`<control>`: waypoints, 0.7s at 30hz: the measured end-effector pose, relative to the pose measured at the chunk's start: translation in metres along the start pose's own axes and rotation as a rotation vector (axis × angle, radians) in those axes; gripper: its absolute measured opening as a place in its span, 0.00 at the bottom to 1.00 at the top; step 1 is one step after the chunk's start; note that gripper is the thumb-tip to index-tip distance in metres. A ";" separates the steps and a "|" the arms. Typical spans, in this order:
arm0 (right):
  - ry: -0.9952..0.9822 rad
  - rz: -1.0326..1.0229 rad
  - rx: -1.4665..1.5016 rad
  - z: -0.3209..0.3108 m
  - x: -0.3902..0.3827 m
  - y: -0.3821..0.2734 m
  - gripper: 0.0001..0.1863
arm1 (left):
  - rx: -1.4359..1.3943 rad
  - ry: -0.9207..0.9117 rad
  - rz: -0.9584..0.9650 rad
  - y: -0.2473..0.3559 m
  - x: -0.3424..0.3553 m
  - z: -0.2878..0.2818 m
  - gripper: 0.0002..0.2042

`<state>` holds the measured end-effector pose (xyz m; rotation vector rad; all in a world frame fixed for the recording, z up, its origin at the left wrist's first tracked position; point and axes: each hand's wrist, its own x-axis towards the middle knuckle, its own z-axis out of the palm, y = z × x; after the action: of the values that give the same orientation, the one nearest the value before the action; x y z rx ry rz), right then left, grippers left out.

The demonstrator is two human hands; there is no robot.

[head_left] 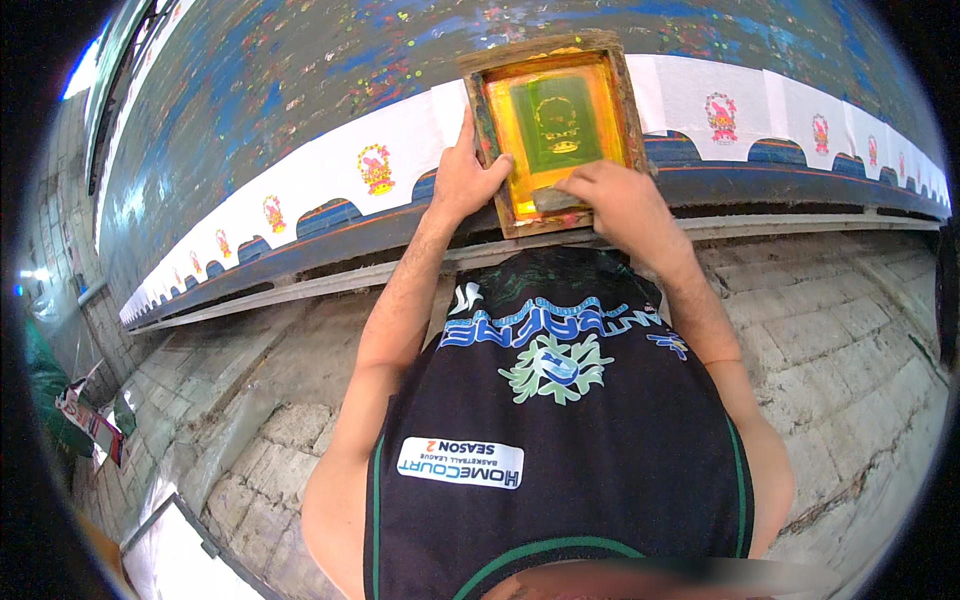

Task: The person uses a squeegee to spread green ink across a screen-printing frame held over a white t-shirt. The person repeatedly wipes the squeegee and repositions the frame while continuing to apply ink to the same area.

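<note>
A wooden screen frame (631, 135) with yellow mesh and a green stencil panel (565, 135) lies at top centre on a strip of white fabric pieces. My left hand (466, 172) is closed on the frame's left edge, thumb over the near corner. Inside the frame's near end, my right hand (615, 198) grips a small greyish squeegee (550, 200), its fingers bent over it. Pink and yellow emblems are printed on the fabric pieces (745, 105) to either side of the frame.
The long dark worktable (310, 70), spattered with paint, stretches across the view, with a rail (780, 220) along its near edge. Below is a paved floor (830, 370). At the lower left are green material (55, 410), a printed sheet (92, 412) and a white panel (180, 560).
</note>
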<state>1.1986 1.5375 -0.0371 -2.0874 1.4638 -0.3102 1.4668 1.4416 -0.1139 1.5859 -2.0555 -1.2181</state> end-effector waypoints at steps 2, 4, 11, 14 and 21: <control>0.003 -0.006 -0.015 -0.009 0.018 0.012 0.25 | -0.019 -0.010 -0.026 0.000 -0.002 0.000 0.49; 0.053 0.007 -0.066 -0.012 0.049 0.028 0.25 | 0.013 0.003 -0.017 0.002 -0.003 0.000 0.50; 0.211 0.009 -0.125 -0.006 0.092 0.056 0.27 | 0.046 -0.018 0.024 0.002 -0.001 0.004 0.52; 0.148 -0.006 -0.098 0.003 0.060 0.035 0.27 | 0.046 0.003 0.071 -0.005 -0.002 0.002 0.53; 0.077 -0.006 -0.027 0.034 0.001 -0.017 0.27 | 0.044 -0.012 0.037 -0.025 -0.005 -0.009 0.54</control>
<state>1.2287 1.5511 -0.0555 -2.1224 1.5144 -0.3790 1.4909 1.4408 -0.1260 1.5564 -2.1239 -1.1804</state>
